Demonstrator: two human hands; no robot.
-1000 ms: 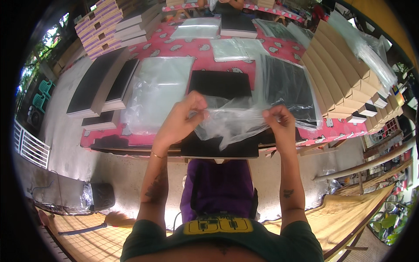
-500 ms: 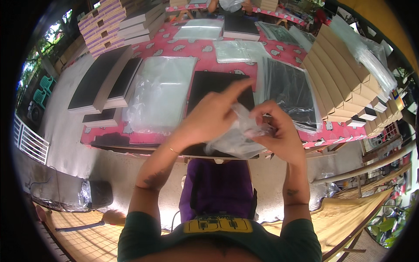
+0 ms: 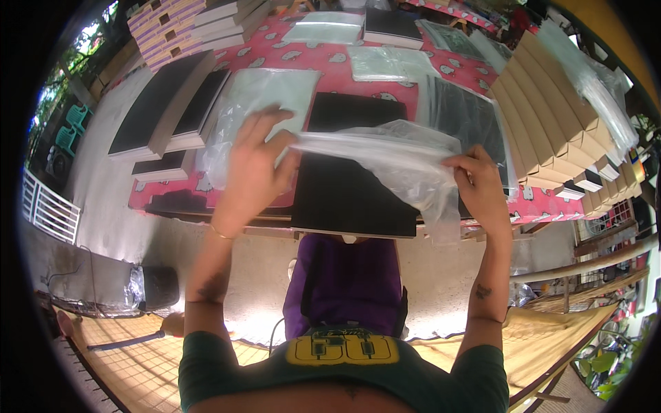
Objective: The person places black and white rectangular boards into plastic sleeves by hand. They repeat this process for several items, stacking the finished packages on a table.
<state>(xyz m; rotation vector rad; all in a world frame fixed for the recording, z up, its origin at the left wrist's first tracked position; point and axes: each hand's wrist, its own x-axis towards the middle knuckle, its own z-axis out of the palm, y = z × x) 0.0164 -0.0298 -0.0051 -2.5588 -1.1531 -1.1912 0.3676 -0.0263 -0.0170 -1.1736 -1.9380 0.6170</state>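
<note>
A clear plastic bag (image 3: 406, 155) stretches between my two hands, its upper edge drawn into a narrow band and its right part hanging in loose folds. My left hand (image 3: 256, 168) is blurred and grips the bag's left end between thumb and finger. With a pinch, my right hand (image 3: 480, 180) holds the right end. Underneath lies a black flat book or board (image 3: 344, 196) at the table's near edge, partly hidden by the bag. Left of it, a pile of clear plastic sleeves (image 3: 265, 96) lies beside my left hand.
Black-covered blocks (image 3: 165, 103) are stacked at left, with purple-and-cream stacks (image 3: 165, 34) behind. Plastic-wrapped black items (image 3: 465, 124) lie at right, beside a long row of brown cardboard pieces (image 3: 544, 110). More sleeves (image 3: 389, 63) and a black block (image 3: 392, 29) lie farther back on the pink patterned tablecloth (image 3: 330, 60).
My hands have moved apart, left hand leftward and right hand rightward. The crumpled bag is now spread out between them, uncovering more of the black book or board.
</note>
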